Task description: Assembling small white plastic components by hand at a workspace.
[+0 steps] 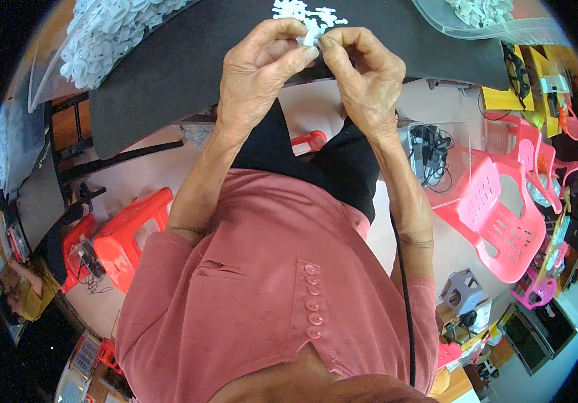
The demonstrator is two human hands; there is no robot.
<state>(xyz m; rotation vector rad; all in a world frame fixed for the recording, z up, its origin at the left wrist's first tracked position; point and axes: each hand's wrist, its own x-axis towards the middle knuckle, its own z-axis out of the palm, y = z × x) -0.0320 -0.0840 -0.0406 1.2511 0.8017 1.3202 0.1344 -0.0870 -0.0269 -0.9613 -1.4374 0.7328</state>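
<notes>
Fingers of the left hand (254,75) and right hand (371,77) pinch a small white piece (312,33) between them, over the counter (175,74). I'd hold it lightly and steadily, clear of the loose white pieces (292,9) just beyond.

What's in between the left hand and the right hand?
In the head view, a small white piece is between the left hand and right hand.

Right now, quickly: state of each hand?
Left hand: closed, pinching a small white piece.
Right hand: closed, pinching at that piece's right side.
</notes>
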